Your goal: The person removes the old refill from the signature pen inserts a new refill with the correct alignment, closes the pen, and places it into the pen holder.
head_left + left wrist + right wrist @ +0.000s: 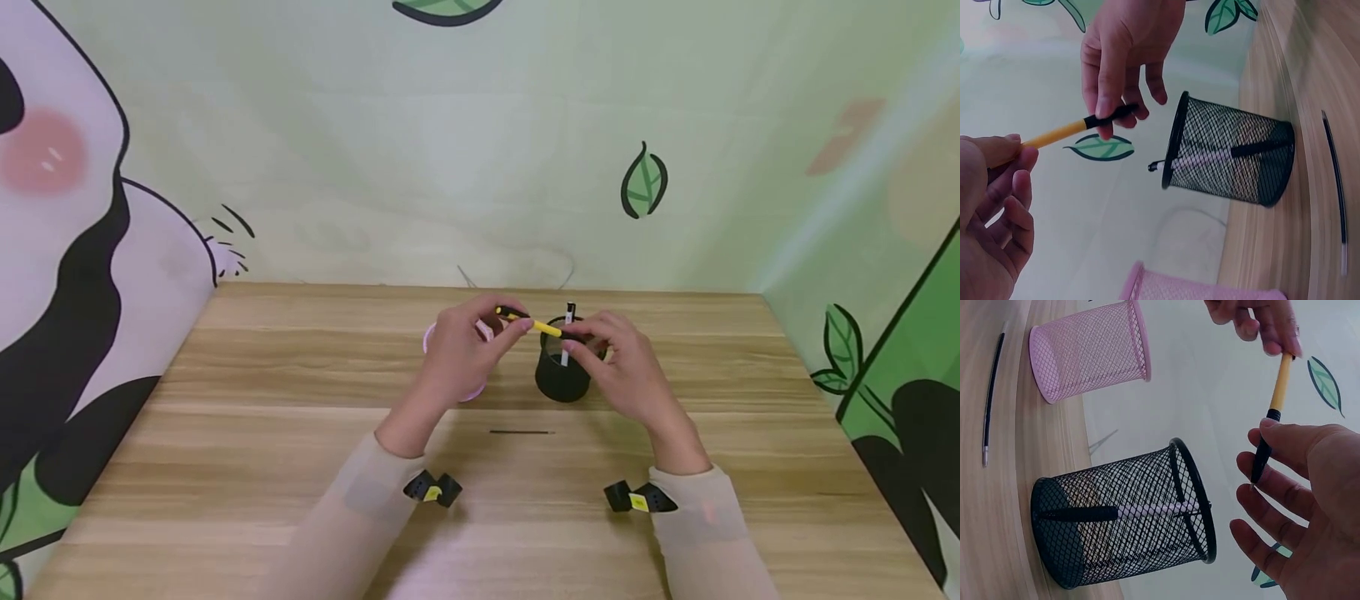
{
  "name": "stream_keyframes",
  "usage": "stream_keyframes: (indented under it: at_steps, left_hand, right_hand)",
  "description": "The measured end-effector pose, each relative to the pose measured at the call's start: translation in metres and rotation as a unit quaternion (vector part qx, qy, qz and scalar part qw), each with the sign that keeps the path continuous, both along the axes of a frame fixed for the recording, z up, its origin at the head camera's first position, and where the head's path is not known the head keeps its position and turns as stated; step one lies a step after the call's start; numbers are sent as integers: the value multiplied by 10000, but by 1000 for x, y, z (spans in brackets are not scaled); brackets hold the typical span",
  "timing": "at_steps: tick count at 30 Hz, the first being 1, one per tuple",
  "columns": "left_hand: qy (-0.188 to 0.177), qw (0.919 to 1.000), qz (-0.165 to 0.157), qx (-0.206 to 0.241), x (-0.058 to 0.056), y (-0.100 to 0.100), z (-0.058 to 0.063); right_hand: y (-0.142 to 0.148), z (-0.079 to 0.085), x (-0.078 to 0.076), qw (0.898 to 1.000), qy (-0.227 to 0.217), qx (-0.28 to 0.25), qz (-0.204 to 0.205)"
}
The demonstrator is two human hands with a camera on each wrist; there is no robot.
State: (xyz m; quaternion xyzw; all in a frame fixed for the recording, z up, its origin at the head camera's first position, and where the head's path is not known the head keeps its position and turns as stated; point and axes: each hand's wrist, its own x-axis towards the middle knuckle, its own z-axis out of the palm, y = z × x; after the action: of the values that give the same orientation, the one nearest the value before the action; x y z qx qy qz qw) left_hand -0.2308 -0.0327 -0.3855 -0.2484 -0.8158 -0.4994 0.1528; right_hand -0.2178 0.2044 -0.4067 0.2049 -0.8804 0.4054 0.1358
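Observation:
Between both hands, a yellow pen (546, 328) with a black grip is held up above the table. My left hand (467, 346) pinches its rear end between thumb and fingers. At the black tip section, my right hand (624, 362) pinches with thumb and index finger, its other fingers spread loosely in the right wrist view. Close below and beside the right hand stands a black mesh pen cup (1125, 515) with a white and black pen (569, 315) in it. A thin black pen refill (522, 432) lies on the table nearer to me.
A pink mesh pen cup (1088, 350) stands left of the black one, mostly behind the left hand in the head view. The wooden table (285, 483) ends at a printed cloth backdrop (337, 167). Each sleeve carries a small black wrist device (432, 489).

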Motion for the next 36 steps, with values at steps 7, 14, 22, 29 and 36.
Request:
stream_keyframes:
  at_steps: [7, 14, 22, 29, 36]
  left_hand:
    - [-37, 9995, -213, 221, -6, 13, -1]
    - [-99, 9988, -375, 304, -11, 26, -1]
    - [-268, 9977, -440, 437, -16, 41, -2]
    - [-325, 9967, -539, 518, -21, 50, -4]
    - [-198, 9979, -569, 239, -26, 56, -6]
  right_hand:
    - [5, -5, -3, 10000, 8, 16, -19]
    - [7, -7, -4, 9999, -120, -52, -15]
    - [7, -7, -6, 9995, -251, -201, 14]
    - [9, -8, -6, 9990, -408, -167, -98]
    - [10, -8, -7, 9989, -387, -188, -175]
